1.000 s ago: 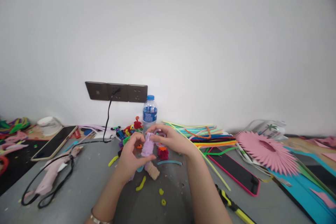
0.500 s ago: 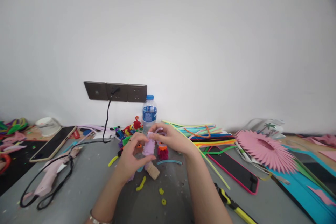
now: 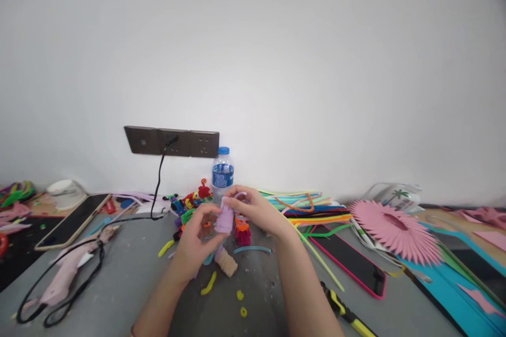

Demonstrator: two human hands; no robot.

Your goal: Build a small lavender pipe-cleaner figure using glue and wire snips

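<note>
Between my two hands is a small lilac pipe-cleaner piece [image 3: 224, 219], wound into a bell-like tube that widens downward. My left hand [image 3: 194, 242] curves around its left side, thumb near the lower edge and fingertips at the side. From the right, my right hand [image 3: 253, 211] pinches its top, and a lilac loop of pipe cleaner shows by those fingers. Just below lies a beige coiled pipe-cleaner piece [image 3: 226, 262] on the grey table. An orange and magenta pipe-cleaner figure [image 3: 242, 231] stands behind, partly covered by my right hand.
A water bottle [image 3: 223, 175] stands at the wall. Loose pipe cleaners [image 3: 316, 216] and a pink-edged phone [image 3: 351, 263] lie right, near a yellow-black cutter [image 3: 348, 313]. On the left are a corded pink glue gun [image 3: 65, 276] and another phone [image 3: 73, 221]. Yellow bits [image 3: 208, 283] lie in front.
The view has shifted slightly, so the scene sits a little lower and further left. Both hands stay on the lilac piece, which has turned a little and looks more upright.
</note>
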